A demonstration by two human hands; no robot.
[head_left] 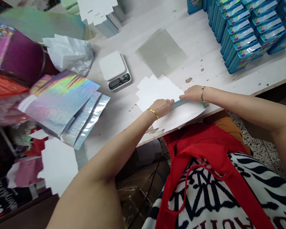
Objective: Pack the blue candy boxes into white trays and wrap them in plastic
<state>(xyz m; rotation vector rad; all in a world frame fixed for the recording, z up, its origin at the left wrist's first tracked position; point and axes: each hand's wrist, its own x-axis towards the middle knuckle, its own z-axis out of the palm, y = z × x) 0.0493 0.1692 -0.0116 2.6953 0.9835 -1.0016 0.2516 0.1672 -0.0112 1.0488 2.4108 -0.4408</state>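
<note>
A flat white cardboard box blank (184, 115) with notched edges lies near the table's front edge, and a narrow blue strip shows along a raised fold in it. My left hand (162, 107), with a gold bracelet, has its fingers closed on the left end of that fold. At the fold's right end my right hand (193, 93), with a silver bracelet, pinches the card. Beyond both hands lies more white notched card (157, 90), partly beneath them. Its exact layering is hidden.
A white digital scale (114, 68) stands left of centre. Clear plastic sheets (160, 52) lie beyond the card. Rows of blue boxes (240, 35) fill the far right. Shiny holographic bags (64, 105), a crumpled white bag (70, 52) and stacked white card (97, 9) are on the left.
</note>
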